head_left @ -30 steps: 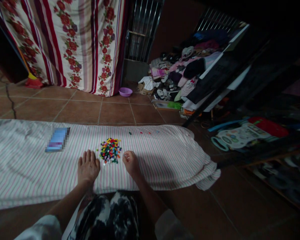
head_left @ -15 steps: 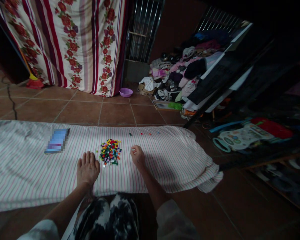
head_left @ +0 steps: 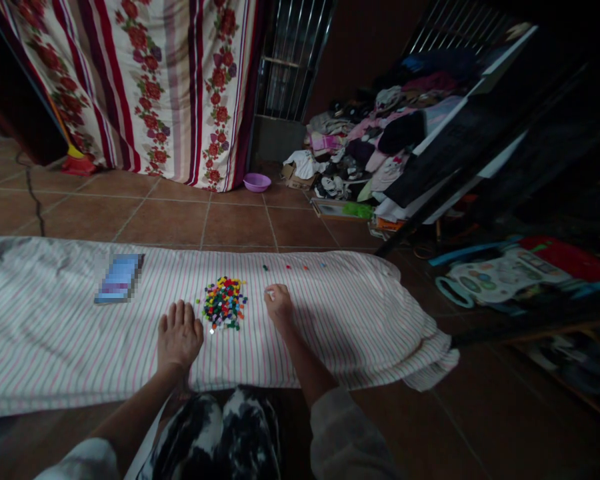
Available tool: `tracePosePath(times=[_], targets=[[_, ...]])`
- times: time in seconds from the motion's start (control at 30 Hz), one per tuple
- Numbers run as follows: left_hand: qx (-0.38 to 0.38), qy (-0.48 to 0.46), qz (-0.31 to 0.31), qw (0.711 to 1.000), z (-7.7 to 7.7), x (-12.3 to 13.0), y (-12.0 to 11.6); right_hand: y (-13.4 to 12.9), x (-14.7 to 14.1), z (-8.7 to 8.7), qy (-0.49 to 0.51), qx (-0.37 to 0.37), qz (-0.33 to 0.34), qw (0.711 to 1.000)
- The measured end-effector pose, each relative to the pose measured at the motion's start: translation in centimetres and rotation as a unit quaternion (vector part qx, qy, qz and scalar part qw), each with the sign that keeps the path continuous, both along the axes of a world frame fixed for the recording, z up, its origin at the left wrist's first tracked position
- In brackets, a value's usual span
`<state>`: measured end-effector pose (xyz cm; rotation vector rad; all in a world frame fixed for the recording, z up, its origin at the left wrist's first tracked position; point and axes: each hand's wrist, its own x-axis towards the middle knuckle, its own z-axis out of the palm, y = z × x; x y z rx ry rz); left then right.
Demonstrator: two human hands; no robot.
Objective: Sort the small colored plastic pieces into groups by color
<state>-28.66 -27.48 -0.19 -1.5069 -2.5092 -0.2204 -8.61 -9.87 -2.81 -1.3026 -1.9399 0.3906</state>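
Observation:
My left hand (head_left: 180, 337) lies flat on the striped cloth, fingers stretched out and empty, just left of a heap of small coloured pieces (head_left: 224, 303). To the right of that heap is my right hand (head_left: 281, 307), its fingers curled in and thumb close to the forefinger. A pale spot shows between those fingertips, too small to name. Beyond the right hand, several single pieces lie spaced out in a row, among them a dark green piece (head_left: 265, 268), an orange piece (head_left: 306, 268) and a blue piece (head_left: 323, 265). One white piece (head_left: 212, 331) sits at the heap's near edge.
The striped cloth (head_left: 105, 340) covers a low, long surface before my knees. A phone-like device (head_left: 119, 279) with a blurred screen rests at its left. On the tiled floor beyond stand a purple basin (head_left: 257, 182) and piled clothes (head_left: 365, 140). A toy board (head_left: 500, 277) is at right.
The whole view has shifted slightly, so things appear a little farther right. Both hands keep nearly the same pose and place beside the heap.

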Motion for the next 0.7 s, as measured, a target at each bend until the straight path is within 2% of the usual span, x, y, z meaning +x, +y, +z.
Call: tracePosePath(times=[0.17, 0.43, 0.7], targets=[[0.002, -0.009, 0.004, 1.000, 0.0, 0.0, 0.1, 0.9, -0.2, -0.7, 0.011, 0.030, -0.005, 0.999], [-0.008, 0.000, 0.003, 1.000, -0.1, 0.0, 0.1, 2.6, -0.2, -1.9, 0.001, 0.028, -0.027, 0.999], [-0.014, 0.007, 0.003, 1.000, -0.1, 0.0, 0.2, 2.7, -0.4, -1.9, -0.012, 0.026, -0.032, 0.999]])
